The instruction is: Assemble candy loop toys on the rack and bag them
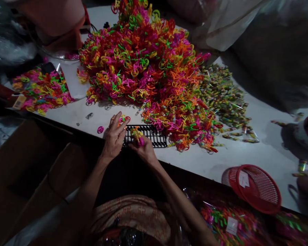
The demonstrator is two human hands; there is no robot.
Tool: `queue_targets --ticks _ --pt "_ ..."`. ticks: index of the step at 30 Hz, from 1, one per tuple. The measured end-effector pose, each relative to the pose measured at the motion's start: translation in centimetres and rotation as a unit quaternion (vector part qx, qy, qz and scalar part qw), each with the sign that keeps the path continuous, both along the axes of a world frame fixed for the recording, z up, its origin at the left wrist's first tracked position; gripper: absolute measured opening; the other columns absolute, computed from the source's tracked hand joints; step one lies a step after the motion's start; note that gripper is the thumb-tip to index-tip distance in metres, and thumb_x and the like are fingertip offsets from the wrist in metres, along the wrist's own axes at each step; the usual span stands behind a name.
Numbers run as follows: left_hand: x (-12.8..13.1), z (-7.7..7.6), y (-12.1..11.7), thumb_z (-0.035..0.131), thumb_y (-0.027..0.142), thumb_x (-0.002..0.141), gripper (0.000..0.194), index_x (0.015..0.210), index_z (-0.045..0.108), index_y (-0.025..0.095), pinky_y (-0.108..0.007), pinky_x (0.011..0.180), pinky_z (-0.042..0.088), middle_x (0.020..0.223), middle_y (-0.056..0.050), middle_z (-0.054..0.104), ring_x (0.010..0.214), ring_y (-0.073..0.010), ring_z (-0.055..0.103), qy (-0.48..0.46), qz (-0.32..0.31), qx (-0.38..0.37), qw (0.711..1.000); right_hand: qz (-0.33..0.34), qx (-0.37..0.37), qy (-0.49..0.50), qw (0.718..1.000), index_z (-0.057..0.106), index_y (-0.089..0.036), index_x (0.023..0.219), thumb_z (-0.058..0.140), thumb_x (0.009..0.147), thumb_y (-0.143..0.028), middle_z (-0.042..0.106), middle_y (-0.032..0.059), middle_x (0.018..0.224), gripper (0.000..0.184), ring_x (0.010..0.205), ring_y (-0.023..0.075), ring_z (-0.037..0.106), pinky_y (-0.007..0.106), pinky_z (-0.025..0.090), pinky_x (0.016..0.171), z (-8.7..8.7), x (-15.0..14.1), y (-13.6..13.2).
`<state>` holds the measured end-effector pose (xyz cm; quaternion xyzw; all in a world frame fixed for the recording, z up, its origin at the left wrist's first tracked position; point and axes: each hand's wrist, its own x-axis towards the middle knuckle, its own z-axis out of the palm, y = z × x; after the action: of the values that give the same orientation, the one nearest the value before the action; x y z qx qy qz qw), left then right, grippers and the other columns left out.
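1. A black grid tray (154, 136) of moulded plastic lattice is laid flat at the near edge of the white table (259, 112), its long axis running left to right along that edge.
2. The tray's left end is covered by the left hand (114, 136); the fingers are spread fairly wide, and small red and pink plastic pieces (123, 119) are touched by the fingertips.
3. A cluster of yellow and pink ring pieces (138, 135) is pinched in the curled fingers of the right hand (144, 149), over the tray.
4. A loose pink ring (100, 129) is lying just left of the left hand.
5. A large heap of neon plastic rings (146, 65), thin and looped, is piled behind the tray.
6. Small wrapped pieces (224, 99) are spread to the heap's right.
7. A red mesh basket (258, 188) is seen tipped at the near right.
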<state>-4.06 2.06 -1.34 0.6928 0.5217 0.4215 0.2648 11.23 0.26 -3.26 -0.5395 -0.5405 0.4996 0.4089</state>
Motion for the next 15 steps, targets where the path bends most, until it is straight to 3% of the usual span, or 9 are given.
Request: queue_targets --ticks 3,6,11,15 --pt "0.0 0.0 0.0 0.041 0.036 0.095 0.038 0.131 0.054 0.035 -0.051 0.119 0.014 0.155 0.000 0.031 0.145 -0.0221 0.022 0.007 0.000 0.000 1.000 0.011 0.024 -0.029 0.999 0.054 -0.020 0.068 0.059 0.073 -0.033 0.052 -0.0002 0.067 0.014 0.063 0.0143 0.048 0.026 0.039 0.059 -0.5 -1.7 -0.3" --pt "0.0 0.1 -0.1 0.041 0.036 0.095 0.038 0.131 0.054 0.034 -0.050 0.119 0.015 0.156 0.000 0.031 0.145 -0.0219 0.021 0.006 0.000 0.000 1.000 0.038 0.046 -0.125 0.990 0.055 -0.019 0.071 0.052 0.079 -0.026 0.055 0.0017 0.071 0.011 0.066 0.0152 0.051 0.025 0.039 0.061 -0.5 -2.5 -0.3" --pt "0.3 0.5 -0.3 0.040 0.039 0.095 0.040 0.132 0.053 0.031 -0.050 0.119 0.018 0.155 -0.002 0.031 0.145 -0.0225 0.021 0.011 0.002 -0.014 1.000 0.128 0.049 -0.348 0.927 0.061 -0.017 0.089 0.048 0.083 -0.016 0.062 0.0091 0.096 0.014 0.079 0.0185 0.057 0.026 0.036 0.063 1.1 -2.4 0.0" --pt "0.4 1.0 -0.6 0.051 0.045 0.089 0.048 0.134 0.052 0.028 -0.052 0.118 0.020 0.156 -0.005 0.030 0.145 -0.0264 0.023 0.045 0.005 -0.004 0.999 0.198 0.038 -0.424 0.883 0.060 -0.017 0.108 0.043 0.088 -0.014 0.062 0.0115 0.109 0.027 0.077 0.0181 0.058 0.027 0.033 0.061 2.1 -2.4 0.2"
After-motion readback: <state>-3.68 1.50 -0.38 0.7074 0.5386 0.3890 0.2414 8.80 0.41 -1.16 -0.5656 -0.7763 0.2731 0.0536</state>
